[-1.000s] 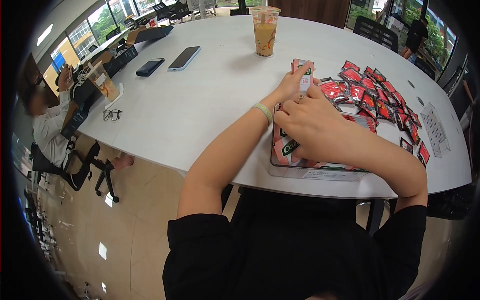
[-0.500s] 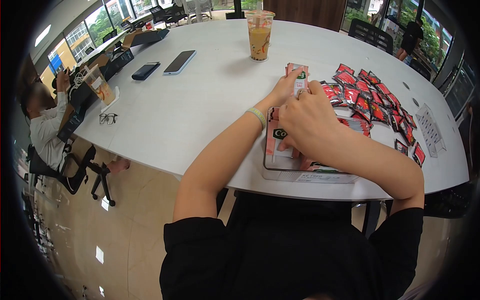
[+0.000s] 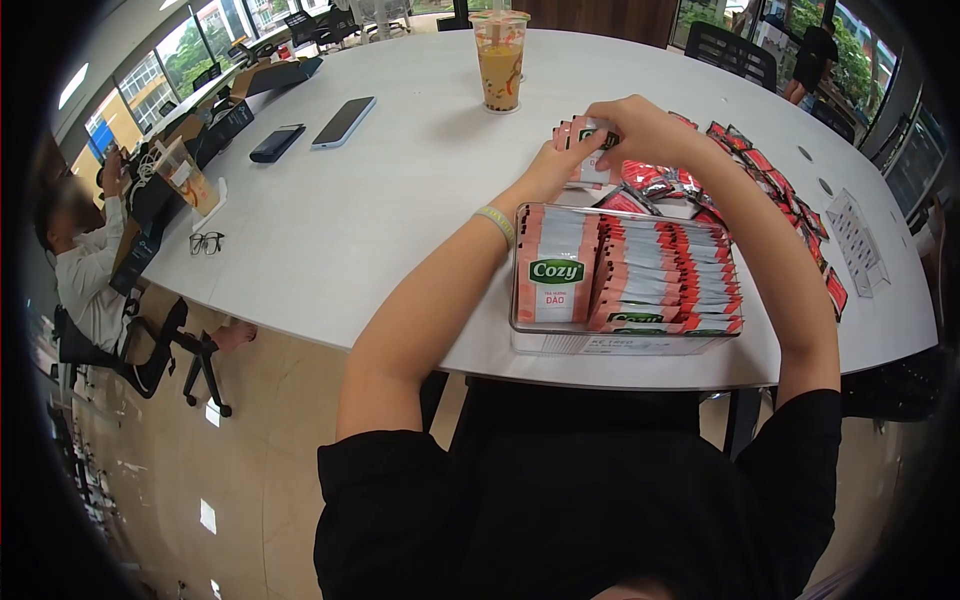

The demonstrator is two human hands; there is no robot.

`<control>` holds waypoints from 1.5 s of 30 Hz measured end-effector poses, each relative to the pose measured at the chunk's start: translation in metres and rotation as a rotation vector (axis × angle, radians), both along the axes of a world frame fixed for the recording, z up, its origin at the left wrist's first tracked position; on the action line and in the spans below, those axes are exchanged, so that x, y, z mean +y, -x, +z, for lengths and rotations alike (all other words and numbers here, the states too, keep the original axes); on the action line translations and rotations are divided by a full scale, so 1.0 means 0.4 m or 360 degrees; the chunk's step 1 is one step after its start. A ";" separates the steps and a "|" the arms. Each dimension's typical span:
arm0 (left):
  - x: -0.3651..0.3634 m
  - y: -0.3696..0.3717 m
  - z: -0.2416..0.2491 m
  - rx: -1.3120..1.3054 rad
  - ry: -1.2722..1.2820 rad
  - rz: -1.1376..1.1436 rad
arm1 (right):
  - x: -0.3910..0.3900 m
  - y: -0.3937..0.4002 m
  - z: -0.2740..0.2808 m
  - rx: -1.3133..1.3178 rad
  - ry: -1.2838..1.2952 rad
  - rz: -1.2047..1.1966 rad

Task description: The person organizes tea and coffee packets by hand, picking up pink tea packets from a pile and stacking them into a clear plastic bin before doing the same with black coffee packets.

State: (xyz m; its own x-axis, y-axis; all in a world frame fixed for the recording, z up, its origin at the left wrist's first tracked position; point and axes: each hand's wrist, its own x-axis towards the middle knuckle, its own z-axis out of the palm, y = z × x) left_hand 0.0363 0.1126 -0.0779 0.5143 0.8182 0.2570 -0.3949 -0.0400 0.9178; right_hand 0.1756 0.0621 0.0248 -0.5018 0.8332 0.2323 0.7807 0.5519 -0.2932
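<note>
Beyond the box, my left hand (image 3: 556, 168) is closed around a small stack of pink Cozy tea sachets (image 3: 592, 168). My right hand (image 3: 632, 128) reaches over from the right, its fingers bent onto the upper right of the same stack. Nearer to me stands a clear plastic box (image 3: 545, 342) with rows of Cozy sachets packed upright. One sachet (image 3: 556, 270) faces up at the left end of the box. Red and black packets (image 3: 650, 180) lie loose behind the box, partly hidden by my right forearm.
More red packets (image 3: 775, 180) spread to the right, near a white card stand (image 3: 857, 240). A drink cup (image 3: 500, 65) stands at the back. Left of it lie a phone (image 3: 343, 123), a dark case (image 3: 277, 144) and glasses (image 3: 207, 243). A person (image 3: 85, 255) sits at the far left.
My right hand has lifted from over the box and moved away from me to the sachet stack. The box's contents now show fully. The view has shifted slightly.
</note>
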 end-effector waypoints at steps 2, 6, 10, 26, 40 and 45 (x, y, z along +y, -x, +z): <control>-0.020 0.013 0.022 -0.0010 0.0061 -0.0165 | 0.014 -0.007 0.003 -0.0138 -0.0186 0.0034; -0.006 0.024 0.022 0.0071 0.0014 -0.0417 | -0.010 -0.021 0.062 0.0046 -0.0489 -0.0231; 0.010 0.017 -0.003 -0.0087 -0.0002 -0.0445 | -0.146 0.046 0.126 0.0350 -0.0106 0.0037; -0.038 0.025 0.043 0.0080 0.0183 -0.0272 | -0.300 0.218 0.027 -0.0803 -0.0238 0.0374; -0.040 0.038 0.018 -0.0024 0.0160 -0.0352 | -0.262 0.194 0.021 -0.0480 -0.0547 -0.0009; 0.006 0.017 0.006 -0.0184 0.0220 -0.0398 | -0.047 0.052 0.022 -0.0446 -0.1014 -0.0157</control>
State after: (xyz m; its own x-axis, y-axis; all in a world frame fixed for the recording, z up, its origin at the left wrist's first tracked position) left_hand 0.0295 0.1151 -0.0754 0.6777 0.7014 0.2207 -0.4792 0.1936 0.8561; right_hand 0.1550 0.0433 0.0334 -0.5432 0.6223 0.5636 0.8348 0.4721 0.2832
